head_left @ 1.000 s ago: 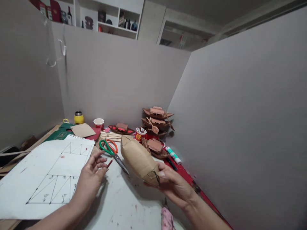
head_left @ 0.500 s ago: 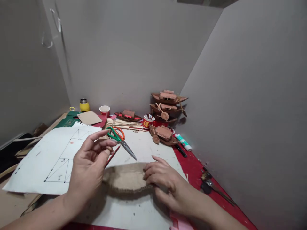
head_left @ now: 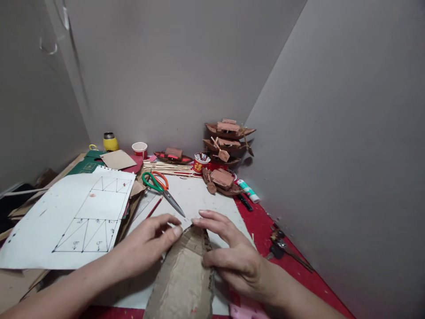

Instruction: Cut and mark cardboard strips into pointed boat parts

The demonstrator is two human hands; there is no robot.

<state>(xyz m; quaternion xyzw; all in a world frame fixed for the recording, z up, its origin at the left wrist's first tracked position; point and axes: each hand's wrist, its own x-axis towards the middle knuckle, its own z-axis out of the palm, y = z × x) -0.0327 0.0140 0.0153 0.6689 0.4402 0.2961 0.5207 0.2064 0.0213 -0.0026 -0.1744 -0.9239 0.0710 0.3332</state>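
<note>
A boat-shaped cardboard hull (head_left: 182, 277) lies lengthwise in front of me, its narrow end pointing away and its near end cut off by the lower picture edge. My left hand (head_left: 154, 243) is closed at the left side of that narrow end, thumb and fingers pinching near the tip. On the other side, my right hand (head_left: 232, 252) grips the hull, fingertips at the tip and thumb on the right rim. Beyond the hands lie scissors (head_left: 164, 192) with one green and one orange handle, and a red pencil (head_left: 154, 207).
Left is a sheet with a line drawing (head_left: 89, 212). Small model boats (head_left: 229, 139) are stacked at the back right, another boat (head_left: 223, 178) before them. A paper cup (head_left: 201, 164), thin sticks (head_left: 168, 168), a glue stick (head_left: 248, 191) and keys (head_left: 277, 248) lie around.
The hull has turned from crosswise to lengthwise. My left hand has come down from above the pencil to the hull's tip. My right hand has shifted its hold to the tip and right rim.
</note>
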